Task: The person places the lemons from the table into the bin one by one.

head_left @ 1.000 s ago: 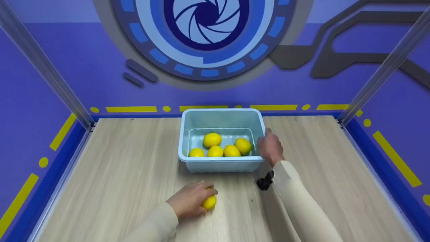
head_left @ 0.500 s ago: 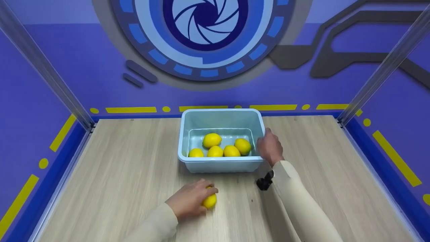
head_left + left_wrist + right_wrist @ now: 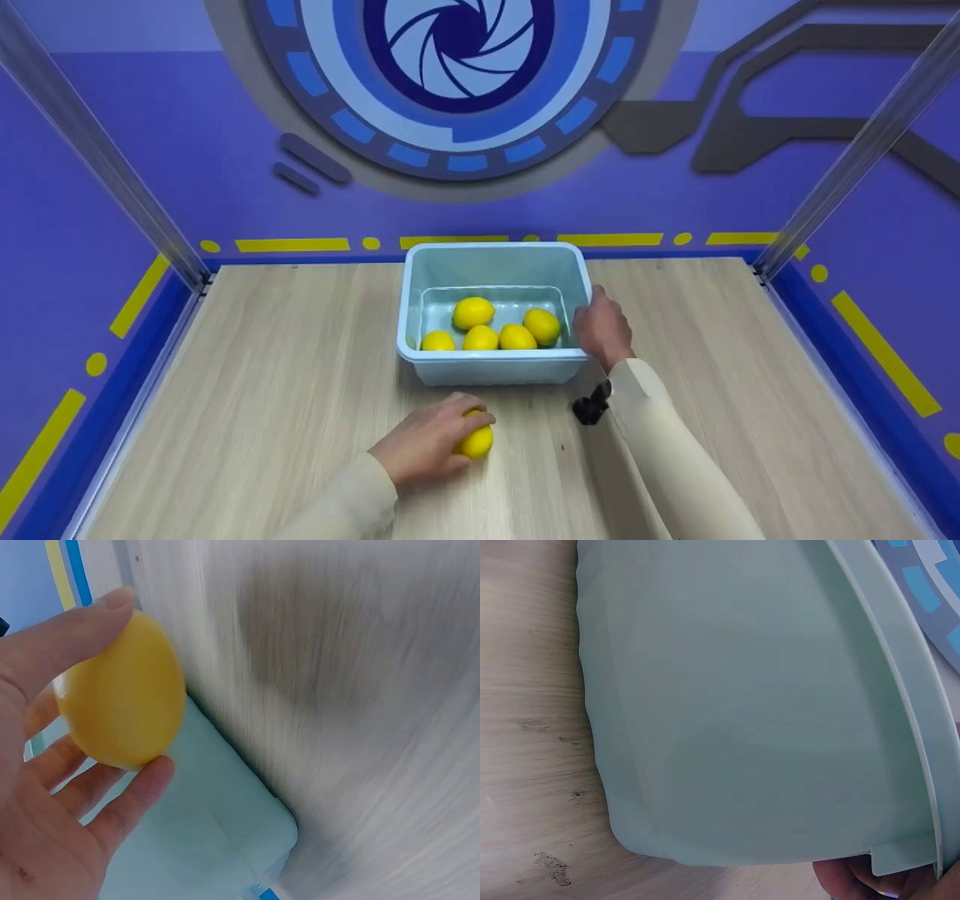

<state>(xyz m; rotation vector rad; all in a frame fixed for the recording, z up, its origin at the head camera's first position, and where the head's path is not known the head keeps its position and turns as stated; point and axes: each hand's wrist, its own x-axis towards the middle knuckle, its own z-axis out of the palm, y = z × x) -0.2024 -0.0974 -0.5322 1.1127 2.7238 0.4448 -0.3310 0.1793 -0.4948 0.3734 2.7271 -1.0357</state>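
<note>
My left hand (image 3: 426, 441) holds a yellow lemon (image 3: 478, 444) just in front of a pale blue plastic bin (image 3: 499, 370). From the left wrist view, the lemon (image 3: 124, 694) sits between the thumb and the fingers, with the wooden surface below. At the bin's right side, my right hand (image 3: 604, 328) grips the rim. Its fingers (image 3: 838, 881) curl under the rim at the corner in the right wrist view, where the bin's outer wall (image 3: 742, 705) fills most of the picture. Several more lemons (image 3: 474, 312) lie on the bin's floor, mostly towards its near side.
The bin stands on a light wooden table (image 3: 285, 360), close to the blue-purple back wall (image 3: 202, 165). Side walls (image 3: 67, 247) with metal corner posts (image 3: 847, 150) bound the table. A small black device (image 3: 592, 405) sits by the right wrist.
My left hand has shifted slightly forward and to the right with the lemon, closer to the bin. The right hand, the bin and the lemons inside stay in place.
</note>
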